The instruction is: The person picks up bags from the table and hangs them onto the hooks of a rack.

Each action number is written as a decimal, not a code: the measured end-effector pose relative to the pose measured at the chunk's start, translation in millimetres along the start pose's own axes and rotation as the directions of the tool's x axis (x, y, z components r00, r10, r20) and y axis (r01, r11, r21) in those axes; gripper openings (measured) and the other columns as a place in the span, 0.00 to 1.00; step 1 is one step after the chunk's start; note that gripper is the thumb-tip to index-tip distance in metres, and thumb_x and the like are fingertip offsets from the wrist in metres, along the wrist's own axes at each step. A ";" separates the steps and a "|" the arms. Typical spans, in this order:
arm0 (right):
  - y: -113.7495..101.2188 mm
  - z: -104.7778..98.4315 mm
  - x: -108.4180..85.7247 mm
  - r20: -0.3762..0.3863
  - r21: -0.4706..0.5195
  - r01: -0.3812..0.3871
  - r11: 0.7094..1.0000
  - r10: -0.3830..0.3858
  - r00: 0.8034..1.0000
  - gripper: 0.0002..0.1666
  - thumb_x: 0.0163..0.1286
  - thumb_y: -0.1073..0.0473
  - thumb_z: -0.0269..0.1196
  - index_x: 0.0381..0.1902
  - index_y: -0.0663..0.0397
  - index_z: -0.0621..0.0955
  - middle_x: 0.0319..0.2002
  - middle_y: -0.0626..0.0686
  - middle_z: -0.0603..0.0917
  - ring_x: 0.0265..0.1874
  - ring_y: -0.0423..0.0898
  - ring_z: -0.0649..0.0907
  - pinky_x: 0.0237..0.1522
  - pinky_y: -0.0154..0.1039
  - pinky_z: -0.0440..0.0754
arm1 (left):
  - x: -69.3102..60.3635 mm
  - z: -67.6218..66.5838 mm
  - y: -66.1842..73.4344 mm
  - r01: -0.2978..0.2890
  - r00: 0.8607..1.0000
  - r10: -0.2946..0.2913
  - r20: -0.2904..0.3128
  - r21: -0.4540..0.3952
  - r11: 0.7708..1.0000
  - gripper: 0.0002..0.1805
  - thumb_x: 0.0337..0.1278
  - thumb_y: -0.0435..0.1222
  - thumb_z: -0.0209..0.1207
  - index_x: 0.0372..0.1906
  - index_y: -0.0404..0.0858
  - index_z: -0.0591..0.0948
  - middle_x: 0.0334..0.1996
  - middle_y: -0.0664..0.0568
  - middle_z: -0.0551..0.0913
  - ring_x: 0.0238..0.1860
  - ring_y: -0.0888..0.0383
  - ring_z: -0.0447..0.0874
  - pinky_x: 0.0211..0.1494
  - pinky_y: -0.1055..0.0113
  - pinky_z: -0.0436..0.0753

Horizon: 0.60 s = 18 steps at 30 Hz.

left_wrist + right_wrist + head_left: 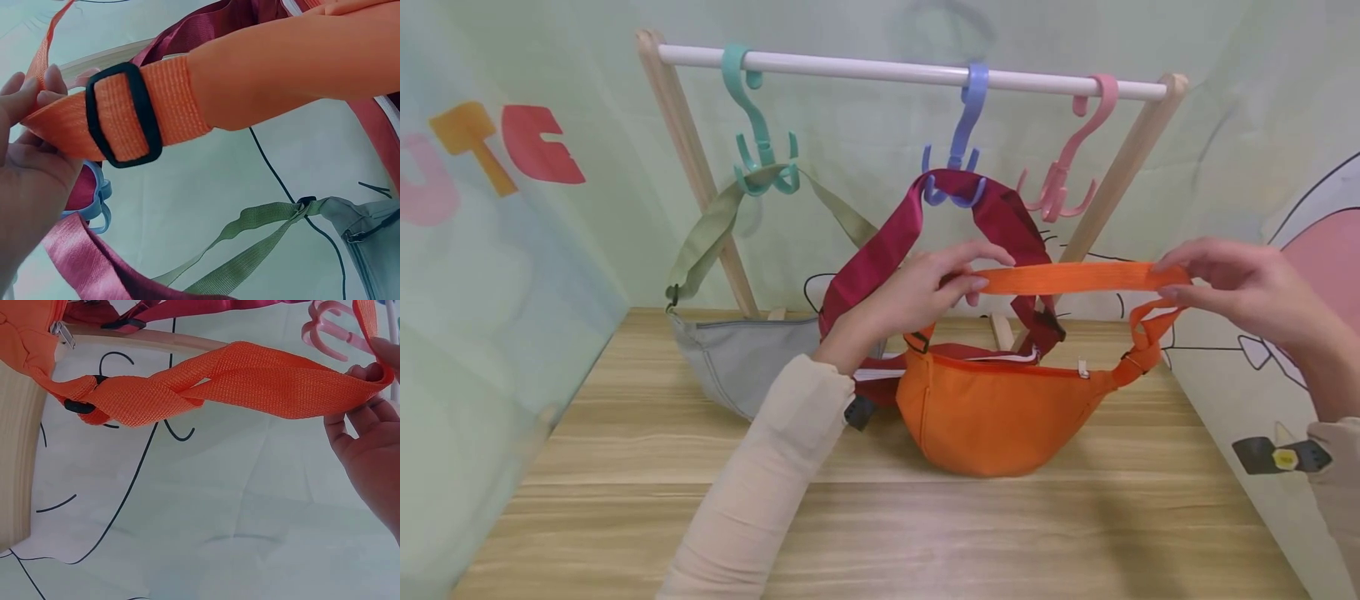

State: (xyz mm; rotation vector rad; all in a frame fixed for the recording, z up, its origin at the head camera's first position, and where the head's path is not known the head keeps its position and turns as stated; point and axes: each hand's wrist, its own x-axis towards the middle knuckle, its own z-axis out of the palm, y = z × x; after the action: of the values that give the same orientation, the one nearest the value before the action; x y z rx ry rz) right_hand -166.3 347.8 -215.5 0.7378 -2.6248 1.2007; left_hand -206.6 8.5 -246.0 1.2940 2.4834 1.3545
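Note:
An orange waist bag [1000,417] hangs by its strap [1067,278] from both hands, in front of the rack. My left hand [917,287] pinches the strap's left end between thumb and fingers; the left wrist view shows a black buckle [150,115] just beyond that grip. At the strap's right end, my right hand [1247,279] pinches it, and the right wrist view shows the orange webbing [281,387] folded around the fingers. Between the hands the strap is stretched nearly level. Behind it, a dark red bag strap [880,262] loops over a blue hook [973,108].
A grey-green bag [737,362] hangs from a green hook [748,108] at the left. The pink hook [1067,158] on the right of the white bar [865,67] carries no bag. Wooden legs [681,142] support the bar on the wooden table [880,542].

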 end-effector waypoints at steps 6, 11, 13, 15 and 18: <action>-0.3 0.5 1.2 -0.002 -0.016 -0.012 1.000 0.012 1.000 0.14 0.55 0.78 0.60 0.41 0.65 0.78 0.36 0.51 0.81 0.32 0.38 0.80 0.34 0.24 0.76 | -0.4 -1.1 0.4 0.012 1.000 -0.012 0.010 0.002 1.000 0.17 0.64 0.31 0.50 0.55 0.47 0.74 0.26 0.53 0.76 0.28 0.60 0.73 0.26 0.70 0.70; -1.1 0.4 2.1 -0.005 -0.042 -0.029 0.999 0.028 1.000 0.14 0.56 0.76 0.61 0.41 0.64 0.79 0.36 0.48 0.81 0.32 0.38 0.80 0.34 0.23 0.75 | 0.2 -1.5 0.3 -0.005 1.000 0.005 0.004 -0.006 1.000 0.16 0.63 0.28 0.49 0.52 0.45 0.76 0.26 0.51 0.76 0.28 0.59 0.72 0.25 0.71 0.68; -0.9 0.3 1.9 -0.008 -0.055 -0.040 0.998 0.040 0.999 0.14 0.56 0.75 0.62 0.42 0.63 0.79 0.36 0.47 0.81 0.32 0.38 0.80 0.34 0.23 0.75 | 0.7 -1.3 0.3 0.000 1.000 0.000 0.007 -0.008 1.000 0.15 0.63 0.29 0.50 0.52 0.44 0.76 0.27 0.51 0.76 0.28 0.59 0.73 0.24 0.71 0.67; -0.7 0.3 1.2 -0.013 -0.066 -0.055 0.996 0.054 0.998 0.14 0.57 0.74 0.62 0.42 0.62 0.79 0.36 0.47 0.81 0.32 0.38 0.80 0.35 0.22 0.75 | 1.2 -0.9 0.2 0.011 1.000 -0.011 0.007 -0.009 1.000 0.15 0.62 0.29 0.51 0.52 0.44 0.76 0.27 0.51 0.77 0.28 0.59 0.73 0.24 0.72 0.67; -0.4 0.1 -0.1 -0.018 -0.081 -0.070 0.994 0.069 0.997 0.14 0.57 0.73 0.62 0.43 0.61 0.79 0.36 0.45 0.81 0.32 0.37 0.79 0.35 0.22 0.74 | 2.2 -0.5 -0.3 0.027 1.000 -0.027 0.005 -0.005 1.000 0.15 0.61 0.31 0.53 0.52 0.44 0.76 0.28 0.52 0.77 0.29 0.59 0.73 0.23 0.72 0.67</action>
State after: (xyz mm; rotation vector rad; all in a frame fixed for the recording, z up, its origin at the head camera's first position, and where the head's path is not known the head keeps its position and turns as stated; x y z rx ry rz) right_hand -166.0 347.5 -215.3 0.6256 -2.6899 1.1038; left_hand -208.4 9.6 -245.2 1.2560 2.4830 1.3495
